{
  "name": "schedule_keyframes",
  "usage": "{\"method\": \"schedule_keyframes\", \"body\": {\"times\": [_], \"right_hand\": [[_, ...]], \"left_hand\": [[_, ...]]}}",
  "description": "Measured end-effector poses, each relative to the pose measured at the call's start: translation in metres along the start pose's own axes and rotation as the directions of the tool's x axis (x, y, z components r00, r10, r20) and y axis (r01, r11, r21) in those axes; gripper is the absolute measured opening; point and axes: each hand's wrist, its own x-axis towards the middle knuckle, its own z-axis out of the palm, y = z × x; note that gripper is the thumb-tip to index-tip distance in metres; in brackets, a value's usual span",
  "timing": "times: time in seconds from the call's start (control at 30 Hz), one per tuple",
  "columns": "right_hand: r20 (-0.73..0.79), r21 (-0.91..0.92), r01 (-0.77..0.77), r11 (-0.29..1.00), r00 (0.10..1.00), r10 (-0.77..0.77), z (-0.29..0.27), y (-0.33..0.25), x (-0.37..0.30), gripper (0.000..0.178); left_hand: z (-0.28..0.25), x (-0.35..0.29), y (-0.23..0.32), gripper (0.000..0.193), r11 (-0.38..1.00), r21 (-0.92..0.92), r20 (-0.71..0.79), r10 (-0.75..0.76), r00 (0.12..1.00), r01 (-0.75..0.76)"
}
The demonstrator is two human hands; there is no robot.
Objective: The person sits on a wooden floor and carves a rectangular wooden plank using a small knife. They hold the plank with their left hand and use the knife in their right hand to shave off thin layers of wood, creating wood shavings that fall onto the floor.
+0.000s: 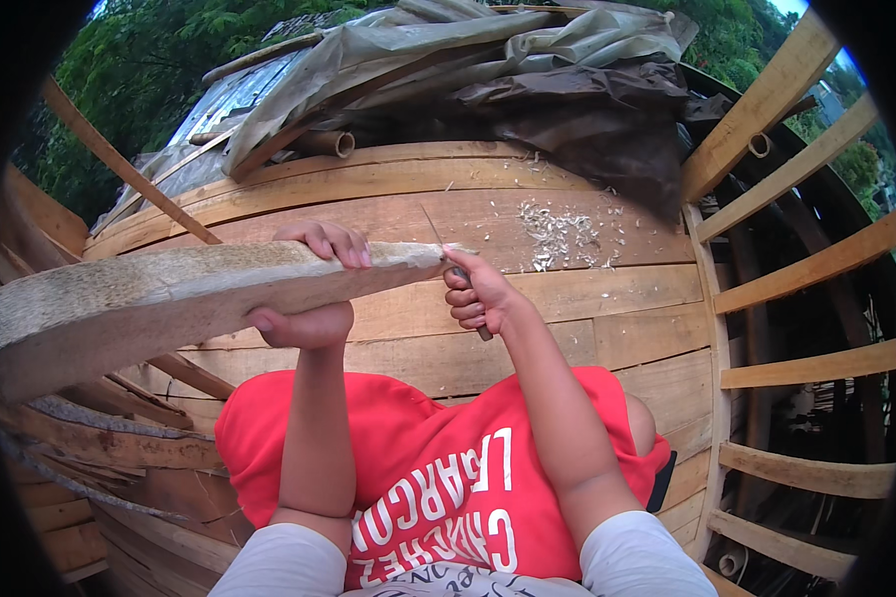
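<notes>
A long, rough, pale grey-brown wooden slab (169, 298) tapers rightward above the plank platform (587, 318). The left hand (314, 289) is clamped around it; the right hand (478, 294) grips a thin knife (438, 239) at its tip. Pale shavings (562, 234) lie beyond.

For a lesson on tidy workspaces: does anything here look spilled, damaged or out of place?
Yes. Pale wood shavings lie scattered across the plank floor beyond the right hand, which holds a knife against the plank that the left hand grips. Behind them, crumpled tarps lie loosely heaped.
</notes>
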Motion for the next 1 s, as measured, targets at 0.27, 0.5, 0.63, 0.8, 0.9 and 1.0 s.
{"method": "schedule_keyframes", "body": {"times": [0.27,0.5,0.63,0.8,0.9,1.0], "right_hand": [[0.179,0.093,0.102,0.99,0.977,-0.117,-0.006,-0.009,-0.018,0.058],[-0.452,-0.132,0.4,0.907,0.79,-0.415,-0.025,-0.029,-0.034,0.056],[-0.663,-0.208,0.548,0.81,0.53,-0.529,-0.05,-0.033,-0.037,0.04],[-0.603,-0.322,0.649,0.689,0.421,-0.678,-0.069,-0.038,-0.039,0.028],[-0.608,-0.439,0.597,0.672,0.353,-0.711,-0.074,-0.04,-0.035,0.035],[-0.556,-0.421,0.588,0.691,0.435,-0.708,-0.063,-0.036,-0.036,0.04]], "left_hand": [[-0.008,0.002,-0.003,0.089,1.0,-0.011,-0.048,0.015,0.999,-0.015],[-0.015,0.008,-0.002,0.089,1.0,-0.001,-0.118,0.005,0.993,-0.005],[-0.011,0.006,-0.002,0.09,1.0,-0.005,-0.094,0.001,0.996,-0.001],[-0.011,0.006,-0.003,0.091,1.0,-0.02,-0.108,0.002,0.994,-0.005],[-0.008,0.007,-0.003,0.091,1.0,-0.019,-0.16,-0.001,0.987,-0.002],[-0.011,0.009,-0.001,0.089,1.0,0.006,-0.192,0.014,0.981,-0.013]]}}
